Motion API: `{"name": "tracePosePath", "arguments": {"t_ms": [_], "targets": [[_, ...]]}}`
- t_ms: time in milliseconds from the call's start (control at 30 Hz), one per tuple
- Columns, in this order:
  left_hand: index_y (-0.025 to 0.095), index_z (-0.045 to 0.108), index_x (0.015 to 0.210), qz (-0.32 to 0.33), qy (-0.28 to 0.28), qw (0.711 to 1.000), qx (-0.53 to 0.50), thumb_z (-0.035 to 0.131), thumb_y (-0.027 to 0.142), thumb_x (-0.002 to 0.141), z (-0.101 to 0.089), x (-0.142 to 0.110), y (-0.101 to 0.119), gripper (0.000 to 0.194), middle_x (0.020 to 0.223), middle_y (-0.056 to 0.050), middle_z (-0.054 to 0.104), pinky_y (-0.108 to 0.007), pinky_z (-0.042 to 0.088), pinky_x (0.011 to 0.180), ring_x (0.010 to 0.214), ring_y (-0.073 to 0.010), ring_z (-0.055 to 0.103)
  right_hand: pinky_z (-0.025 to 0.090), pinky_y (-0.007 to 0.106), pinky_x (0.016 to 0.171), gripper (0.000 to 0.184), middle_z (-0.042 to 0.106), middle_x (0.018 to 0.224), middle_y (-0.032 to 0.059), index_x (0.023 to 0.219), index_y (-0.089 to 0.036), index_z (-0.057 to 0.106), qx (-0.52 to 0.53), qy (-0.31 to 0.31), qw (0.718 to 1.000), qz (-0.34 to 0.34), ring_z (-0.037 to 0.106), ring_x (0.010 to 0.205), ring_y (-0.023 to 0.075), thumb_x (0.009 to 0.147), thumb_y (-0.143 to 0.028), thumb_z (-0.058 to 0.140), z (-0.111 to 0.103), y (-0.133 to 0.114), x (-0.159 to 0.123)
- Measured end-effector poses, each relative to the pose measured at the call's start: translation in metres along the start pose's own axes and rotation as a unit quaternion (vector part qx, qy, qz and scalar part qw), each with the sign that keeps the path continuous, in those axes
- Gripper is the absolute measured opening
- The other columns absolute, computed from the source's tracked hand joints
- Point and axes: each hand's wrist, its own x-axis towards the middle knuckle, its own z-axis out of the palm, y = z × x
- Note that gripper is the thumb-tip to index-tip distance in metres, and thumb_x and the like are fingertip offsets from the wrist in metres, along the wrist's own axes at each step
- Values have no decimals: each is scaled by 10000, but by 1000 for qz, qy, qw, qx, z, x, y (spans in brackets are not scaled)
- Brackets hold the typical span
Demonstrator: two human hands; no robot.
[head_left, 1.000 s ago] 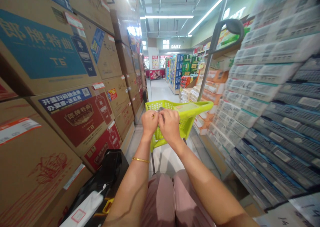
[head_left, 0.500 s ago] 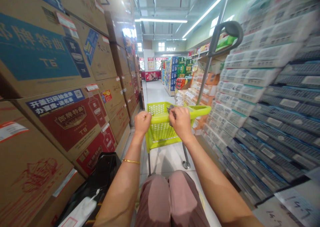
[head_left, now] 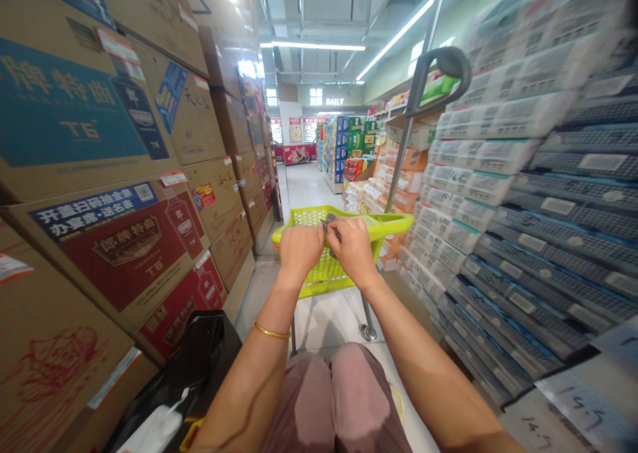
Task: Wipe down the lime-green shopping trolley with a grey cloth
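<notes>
A lime-green shopping cart (head_left: 326, 285) with a perforated basket stands before my knees, its thick rim forming the handle. My left hand (head_left: 302, 250) is closed over this handle, left of centre, its fingertips hidden on the far side. Close beside it, my right hand (head_left: 351, 248) is closed too, pinching a dark grey crumpled thing (head_left: 329, 220) at the handle. I cannot make out what that grey thing is. Part of it shows between the two hands. A gold bracelet (head_left: 272, 331) circles my left wrist.
Stacked cardboard boxes (head_left: 122, 247) wall the left side. On the right rise piles of white wrapped packs (head_left: 461, 187) and dark checked packs (head_left: 553, 240). A grey pole with a looped handle (head_left: 438, 74) stands behind the cart. A black bag (head_left: 194, 353) lies at lower left.
My left hand has moved right along the cart handle, from its left end to beside my right hand. My right hand stays at the grey thing. The view has shifted slightly.
</notes>
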Motion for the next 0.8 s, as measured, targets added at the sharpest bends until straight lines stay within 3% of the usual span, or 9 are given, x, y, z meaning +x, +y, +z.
{"name": "tracePosePath", "arguments": {"t_ms": [200,300,567,667,800], "targets": [[67,680,776,-15,-2,1000,28,202,291,944,0,-4,-1,554,756,-173,681,-320,386,648,747,-243,648,363,337,795,168,665,833,59,782,-186,634,-37,72,992,101,528,822,207,857,-210,485,-17,44,1],[62,681,781,-34,-4,999,32,204,281,939,0,-4,3,548,760,-176,679,-320,385,656,763,-246,648,357,342,804,180,665,835,70,780,-177,635,-57,89,986,132,526,827,210,856,-202,474,-18,46,1],[106,673,791,-4,-4,1000,28,218,248,942,0,-6,-1,500,768,-144,682,-308,367,651,769,-226,645,348,328,837,234,667,890,53,838,-189,631,-22,-20,999,10,530,875,199,909,-297,436,0,-19,3],[111,671,780,-1,9,999,33,185,277,953,1,-7,-5,542,760,-141,681,-313,362,645,762,-229,644,351,319,829,259,668,903,57,837,-190,632,-20,-28,999,-7,534,880,191,927,-271,403,-1,-13,2],[102,678,761,-6,19,999,27,182,300,951,2,-7,-6,567,752,-147,680,-319,362,641,751,-234,644,355,321,809,255,681,879,56,804,-191,643,-41,-7,999,26,543,846,195,915,-243,420,-11,24,4]]}}
